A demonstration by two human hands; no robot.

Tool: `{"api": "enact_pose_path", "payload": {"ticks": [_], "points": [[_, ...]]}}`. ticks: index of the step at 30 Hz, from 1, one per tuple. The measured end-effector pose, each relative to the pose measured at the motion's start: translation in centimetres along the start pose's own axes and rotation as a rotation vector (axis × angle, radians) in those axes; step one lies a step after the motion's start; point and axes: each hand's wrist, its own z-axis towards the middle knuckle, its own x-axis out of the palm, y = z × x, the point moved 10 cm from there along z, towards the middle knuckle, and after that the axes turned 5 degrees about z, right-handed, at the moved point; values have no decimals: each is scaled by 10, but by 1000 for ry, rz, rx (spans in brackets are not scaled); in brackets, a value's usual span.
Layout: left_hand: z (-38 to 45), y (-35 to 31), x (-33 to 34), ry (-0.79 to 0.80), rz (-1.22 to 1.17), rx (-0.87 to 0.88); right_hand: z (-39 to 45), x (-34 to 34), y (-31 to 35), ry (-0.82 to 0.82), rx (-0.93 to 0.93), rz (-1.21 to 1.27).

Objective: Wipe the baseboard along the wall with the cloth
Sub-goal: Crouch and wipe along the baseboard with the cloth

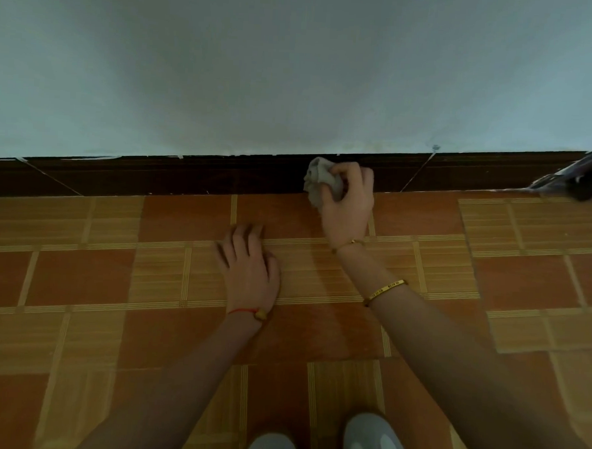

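Observation:
A dark brown baseboard (187, 177) runs along the foot of a pale blue-grey wall (296, 70), from the left edge to the right. My right hand (349, 201) grips a bunched grey cloth (319, 182) and presses it against the baseboard near the middle. My left hand (249, 266) lies flat on the tiled floor, fingers spread, a little in front of the baseboard and left of the right hand. It holds nothing.
The floor (79, 274) is orange and tan patterned tile. A dark blurred object (588, 174) leans at the baseboard on the far right. Two grey shoes (376, 441) show at the bottom edge.

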Motion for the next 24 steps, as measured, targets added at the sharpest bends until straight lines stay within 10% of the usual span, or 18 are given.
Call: {"api": "enact_pose_path", "payload": {"ticks": [8, 18, 24], "points": [[3, -44, 15, 8, -24, 171, 32, -131, -50, -533, 259, -7], [3, -50, 29, 17, 23, 213, 17, -53, -20, -104, 30, -46], [2, -51, 26, 16, 28, 221, 25, -82, -35, -198, 51, -113]]}}
